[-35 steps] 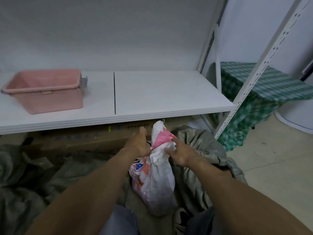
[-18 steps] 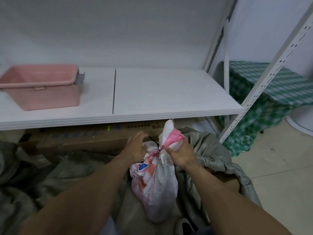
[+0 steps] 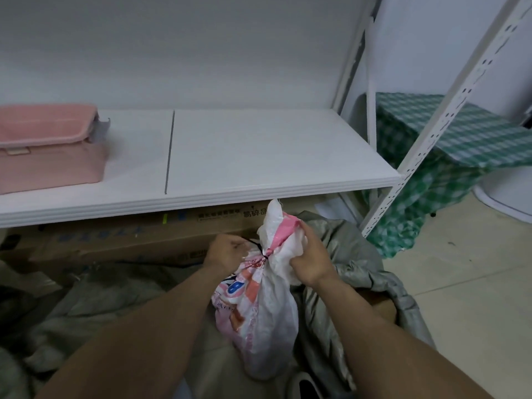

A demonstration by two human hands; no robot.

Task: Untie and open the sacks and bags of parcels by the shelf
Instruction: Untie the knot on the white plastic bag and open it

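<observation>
In the head view, the person is bent toward the floor in front of the white shelf. A white sack with pink and orange print stands upright between the two forearms. It rests on a heap of grey sacks, just below the front edge of the shelf board. Its neck is gathered and bound by a black cord. The loose top, with a pink stripe, sticks up above the binding.

The left hand is at the left of the neck. Its grip is clenched, with the fingers curled on the end of the black cord, which runs as a short line from the fist to the knot. The right hand has its grip closed round the bunched fabric on the right side of the neck, at the binding and just under it.

I judge that the step in hand is the untying of this white sack, because the binding is on the neck and the mouth is closed. The next move, I think, calls for a pull on the cord away from the neck while the right hand holds against it. After that, both hands must spread the mouth. If the knot is tight, some picking with the fingertips may be needed first.

Behind the sack, a cardboard box lies under the shelf. A pink basin stands on the shelf at the left, and a green checked cloth hangs at the right.
</observation>
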